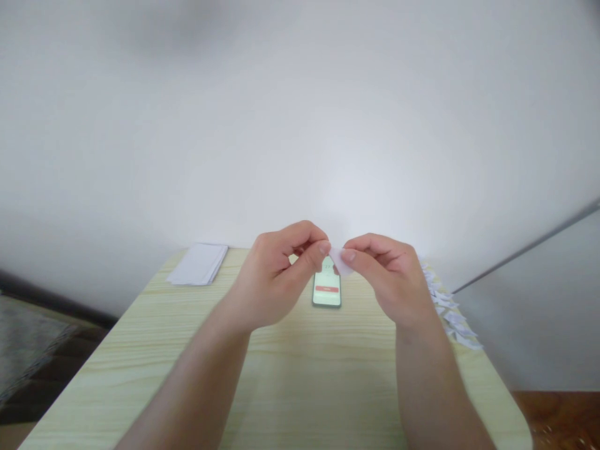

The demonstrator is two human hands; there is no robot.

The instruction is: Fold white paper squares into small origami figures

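Note:
A small piece of white paper (341, 261) is held up between my two hands, above the table. My left hand (281, 275) pinches its left corner between thumb and forefinger. On the other side, my right hand (391, 272) grips the paper's right part, thumb in front and fingers curled behind. Whether the paper is folded I cannot make out. Just behind and below it lies a phone (327, 296) with a lit screen showing a red bar; the hands and paper cover its upper part.
A stack of white paper sheets (197, 265) lies at the table's back left. Along the right edge sit several small white paper pieces (454, 315), partly behind my right hand. The light wood-grain table (319, 387) meets a white wall (300, 125) at the back.

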